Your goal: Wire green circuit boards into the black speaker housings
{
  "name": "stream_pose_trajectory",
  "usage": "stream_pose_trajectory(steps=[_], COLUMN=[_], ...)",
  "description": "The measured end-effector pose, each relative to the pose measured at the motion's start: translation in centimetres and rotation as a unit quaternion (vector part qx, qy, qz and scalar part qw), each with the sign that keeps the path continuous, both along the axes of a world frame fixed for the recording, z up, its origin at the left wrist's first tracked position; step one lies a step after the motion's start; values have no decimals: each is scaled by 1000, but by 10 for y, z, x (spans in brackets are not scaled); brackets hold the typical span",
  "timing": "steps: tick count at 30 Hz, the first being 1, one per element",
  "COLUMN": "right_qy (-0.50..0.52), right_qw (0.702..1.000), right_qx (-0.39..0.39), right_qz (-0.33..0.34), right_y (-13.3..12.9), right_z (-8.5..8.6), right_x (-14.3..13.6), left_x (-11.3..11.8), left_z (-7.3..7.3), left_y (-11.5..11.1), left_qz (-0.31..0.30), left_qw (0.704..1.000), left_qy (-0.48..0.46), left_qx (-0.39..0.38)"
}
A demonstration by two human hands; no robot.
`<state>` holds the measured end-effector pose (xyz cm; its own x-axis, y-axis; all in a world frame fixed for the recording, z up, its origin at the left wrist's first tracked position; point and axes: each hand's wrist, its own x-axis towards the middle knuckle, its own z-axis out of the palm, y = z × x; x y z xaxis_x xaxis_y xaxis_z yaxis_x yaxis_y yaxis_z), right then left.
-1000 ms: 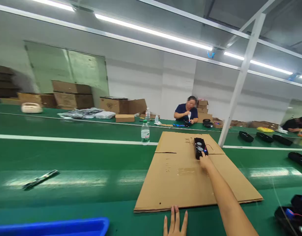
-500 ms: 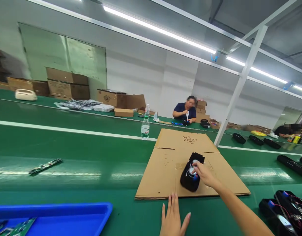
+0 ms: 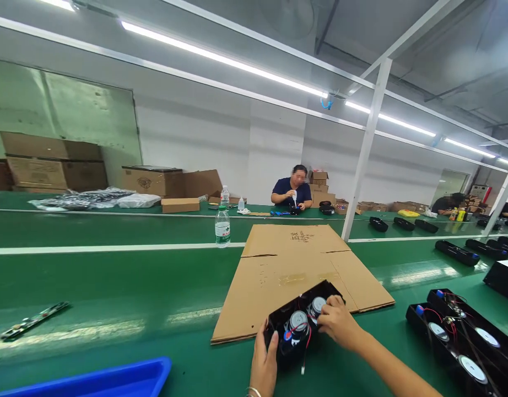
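Note:
A black speaker housing (image 3: 293,355) is tilted up at the near edge of the cardboard sheet (image 3: 279,275). Two round silver speaker drivers (image 3: 298,322) sit inside it, with a blue part and a red wire whose white plug dangles over the front wall. My left hand (image 3: 265,353) grips the housing's left end, thumb on the near side. At the right end, my right hand (image 3: 339,320) has its fingers curled over the rim beside the second driver; its fingertips are partly hidden.
A blue tray (image 3: 113,377) lies at lower left, with a circuit board (image 3: 34,321) beyond it. Several more black housings (image 3: 456,336) stand at right. A water bottle (image 3: 222,227) is behind the cardboard. Across the line, a person (image 3: 293,190) works at another bench.
The housing has come toward me and turned from lengthwise to slanting crosswise. My left hand went from lying flat on the bench to gripping its left end. The view shifted right.

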<state>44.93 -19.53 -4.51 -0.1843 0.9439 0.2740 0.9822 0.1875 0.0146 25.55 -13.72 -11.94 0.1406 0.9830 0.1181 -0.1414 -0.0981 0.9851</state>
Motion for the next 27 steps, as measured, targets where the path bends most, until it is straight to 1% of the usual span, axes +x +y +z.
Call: stream_pose_trajectory(steps=[1,4,6,7,8,10,13,15,16,17,19,21,22,25,27], right_qy=[-3,-2,-3,-4,-6,-3,15,28,31,34,53,91,114,168,190], right_qw=[1000,1000,1000,1000,999,995,976,967,965,965,967,967,967,965,962], right_qx=[4,-1,-15,-9,10,77,180,227,235,231,195,137,105,22,-22], right_qz=[4,17,26,29,36,63,119,115,112,118,153,194,204,201,196], right_y=[-11,-39,-50,-53,-53,-50,-36,-26,-22,-19,-17,-17,-18,-21,-20], right_z=[-1,-6,-8,-9,-8,-7,-4,-2,0,4,12,24,29,40,40], right_x=[-6,-23,-34,-40,-46,-60,-84,-97,-100,-101,-97,-89,-84,-75,-74], left_x=[-1,-3,-2,-1,1,3,4,-3,-10,-19,-44,-78,-97,-156,-190], left_z=[3,7,9,9,10,10,10,12,14,17,25,36,41,58,67], left_y=[1,3,3,3,4,6,10,12,13,15,20,29,36,62,82], left_qz=[4,2,-1,-1,-1,1,-3,-11,-16,-22,-32,-32,-23,38,96], left_qw=[1000,998,997,996,996,996,996,996,995,993,990,986,984,968,949], left_qy=[-22,-47,-63,-69,-72,-71,-43,-7,14,37,84,133,158,242,297], left_qx=[-15,-32,-43,-48,-51,-58,-73,-91,-100,-106,-107,-91,-80,-49,-37])
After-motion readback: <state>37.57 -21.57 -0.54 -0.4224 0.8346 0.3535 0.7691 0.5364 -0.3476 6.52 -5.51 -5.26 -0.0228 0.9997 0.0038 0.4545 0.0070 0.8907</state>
